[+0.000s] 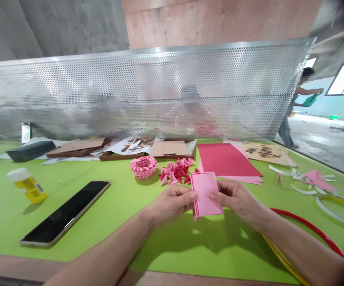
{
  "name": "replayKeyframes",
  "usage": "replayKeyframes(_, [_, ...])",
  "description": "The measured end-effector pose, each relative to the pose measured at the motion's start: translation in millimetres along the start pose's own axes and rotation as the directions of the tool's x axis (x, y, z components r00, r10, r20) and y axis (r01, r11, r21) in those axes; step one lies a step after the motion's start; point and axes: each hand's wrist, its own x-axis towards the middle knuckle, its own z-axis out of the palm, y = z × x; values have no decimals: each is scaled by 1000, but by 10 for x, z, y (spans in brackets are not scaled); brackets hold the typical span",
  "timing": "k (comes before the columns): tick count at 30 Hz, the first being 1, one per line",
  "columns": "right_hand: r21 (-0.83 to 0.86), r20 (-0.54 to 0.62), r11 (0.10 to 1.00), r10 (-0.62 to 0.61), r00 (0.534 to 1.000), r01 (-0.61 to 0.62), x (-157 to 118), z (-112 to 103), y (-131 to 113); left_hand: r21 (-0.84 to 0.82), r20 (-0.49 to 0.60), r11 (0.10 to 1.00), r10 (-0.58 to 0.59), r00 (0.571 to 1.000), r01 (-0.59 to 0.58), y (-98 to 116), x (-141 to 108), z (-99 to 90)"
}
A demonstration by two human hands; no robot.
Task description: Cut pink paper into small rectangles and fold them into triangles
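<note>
Above the green counter [118,198], just nearer than the small folded pieces [176,171], left fingers [193,195] and right fingers [214,195] pinch the pink paper [206,183] closely; light, even thumb pressure should keep its layered edges aligned; squeezing inward might bow it.

An unfinished-looking craft workspace, with bare concrete walls [70,28], a green worktable [124,242] and coloured paper [228,159].
</note>
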Motion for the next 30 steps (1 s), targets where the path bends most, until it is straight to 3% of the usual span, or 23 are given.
replayKeyframes(7, [-208, -88, 974, -107, 990, 87, 15, -2, 38, 91, -129, 996, 20, 991, -8, -51, 36, 15])
replayKeyframes(13, [-267, -107, 959, -130, 986, 98, 2, 30, 56, 227, -248, 974, 50, 967, 8, -50, 53, 85])
replayKeyframes(18, [-253, -96, 963, -124, 988, 97, 16, 29, 32, 257, -269, 966, 71, 960, 0, -39, 48, 97])
replayKeyframes(22, [-116, -47, 990, -84, 995, 78, 4, 39, 6, 253, -257, 967, 66, 964, 1, -25, 29, 120])
replayKeyframes(30, [-43, -55, 997, -72, 996, 70, 16, 75, 35, 156, -231, 988, 21, 973, 15, -103, 35, 91])
